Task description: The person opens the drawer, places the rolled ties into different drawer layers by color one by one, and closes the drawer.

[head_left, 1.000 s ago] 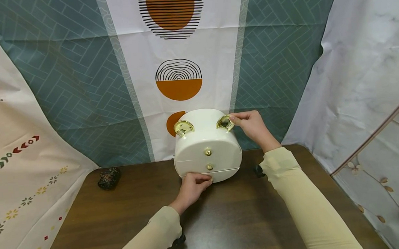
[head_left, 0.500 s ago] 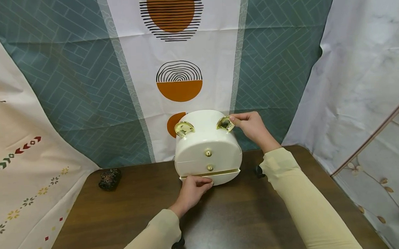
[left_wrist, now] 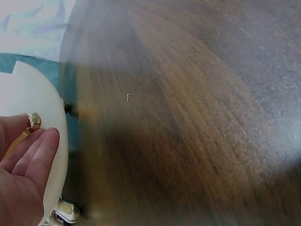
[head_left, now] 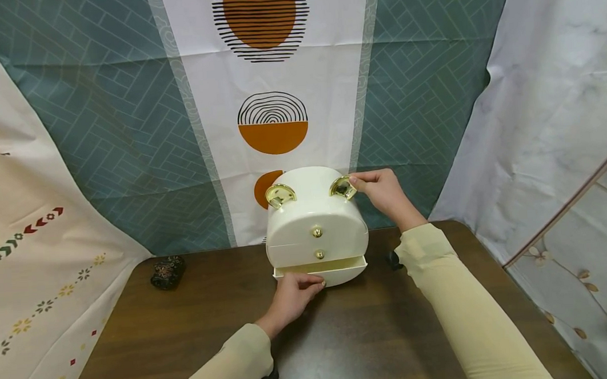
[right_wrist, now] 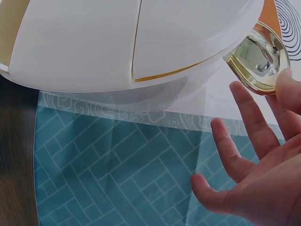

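Note:
A white rounded box (head_left: 290, 230) with drawers and two gold ear-like pieces stands at the back of the table. Its bottom drawer (head_left: 346, 274) is pulled partway out. My left hand (head_left: 290, 302) pinches the small gold knob (left_wrist: 35, 121) on that drawer between thumb and fingers. At the upper right, my right hand (head_left: 383, 194) pinches the rim of the right gold ear (right_wrist: 261, 59) between thumb and forefinger, its other fingers spread. The left gold ear (head_left: 280, 195) is untouched. Two more gold knobs sit on the drawer fronts above. What lies inside the drawer cannot be made out.
On the brown wooden table (head_left: 197, 332), a small dark patterned object (head_left: 167, 272) lies at the back left. Patterned cloth (head_left: 141, 135) hangs directly behind the box, with pale cloths at both sides.
My left hand has drawn the bottom drawer out toward me, from nearly closed to a visible gap. The right hand has stayed on the gold ear.

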`<state>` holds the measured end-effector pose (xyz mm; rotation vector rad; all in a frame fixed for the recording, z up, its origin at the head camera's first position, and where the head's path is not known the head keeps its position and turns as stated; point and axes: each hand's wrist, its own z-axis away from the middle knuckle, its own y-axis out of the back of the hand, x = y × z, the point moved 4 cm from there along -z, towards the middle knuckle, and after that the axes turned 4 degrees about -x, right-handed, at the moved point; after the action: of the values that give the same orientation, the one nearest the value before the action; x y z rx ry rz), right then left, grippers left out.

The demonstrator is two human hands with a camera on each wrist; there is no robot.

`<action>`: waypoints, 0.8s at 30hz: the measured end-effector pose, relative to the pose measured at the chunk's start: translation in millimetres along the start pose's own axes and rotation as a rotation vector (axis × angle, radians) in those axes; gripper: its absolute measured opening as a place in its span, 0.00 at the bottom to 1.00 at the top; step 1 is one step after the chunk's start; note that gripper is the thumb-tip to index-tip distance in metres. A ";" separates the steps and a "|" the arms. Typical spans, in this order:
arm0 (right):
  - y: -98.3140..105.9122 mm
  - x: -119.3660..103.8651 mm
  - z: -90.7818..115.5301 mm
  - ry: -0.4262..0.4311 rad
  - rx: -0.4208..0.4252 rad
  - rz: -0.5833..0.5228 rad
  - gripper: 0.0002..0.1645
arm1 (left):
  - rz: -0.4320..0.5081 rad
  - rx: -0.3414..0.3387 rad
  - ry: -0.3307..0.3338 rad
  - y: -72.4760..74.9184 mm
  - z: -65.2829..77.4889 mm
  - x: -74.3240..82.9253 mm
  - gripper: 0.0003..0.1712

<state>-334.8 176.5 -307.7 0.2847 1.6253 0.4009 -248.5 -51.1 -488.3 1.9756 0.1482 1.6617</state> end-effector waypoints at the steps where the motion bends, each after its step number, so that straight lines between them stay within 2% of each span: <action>1: 0.0 -0.4 0.4 0.000 -0.001 0.003 0.22 | 0.001 -0.003 -0.001 -0.5 0.7 0.0 0.07; 9: -0.1 -0.6 0.7 0.003 -0.004 0.010 0.23 | 0.001 -0.035 0.024 -3.6 7.4 -0.4 0.08; 24: -0.3 0.0 0.3 0.006 0.010 0.003 0.22 | -0.017 -0.058 -0.015 -5.4 23.6 7.8 0.08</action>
<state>-334.5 176.2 -307.8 0.2934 1.6335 0.3959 -223.2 -51.2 -486.0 1.9373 0.1100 1.6223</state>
